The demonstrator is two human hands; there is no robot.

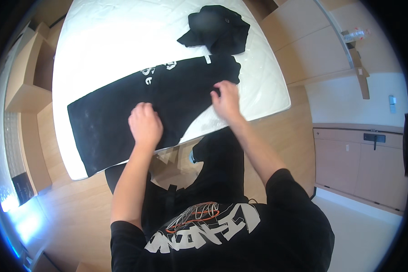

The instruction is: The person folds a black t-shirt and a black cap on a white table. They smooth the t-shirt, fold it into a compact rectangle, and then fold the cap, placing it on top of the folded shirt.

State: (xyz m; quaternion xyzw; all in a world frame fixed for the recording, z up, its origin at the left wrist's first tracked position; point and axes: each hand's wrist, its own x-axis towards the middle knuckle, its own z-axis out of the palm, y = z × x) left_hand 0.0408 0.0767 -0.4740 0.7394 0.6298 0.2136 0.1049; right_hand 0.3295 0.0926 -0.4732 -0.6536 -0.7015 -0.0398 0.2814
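Spanning a flat, matte black garment (pixel 109 122), the left hand (pixel 145 125) curls loosely, the right hand (pixel 226 102) bends half-open; any grip is unclear.

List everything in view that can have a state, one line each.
Black printed garment: spread mostly flat
Second black garment: bunched in a heap
White mattress: lying flat, partly covered by both garments
Left hand: over the printed garment, fingers bent; grip unclear
Right hand: at that garment's right end, fingers loosely bent, thumb apart
Door: appears shut
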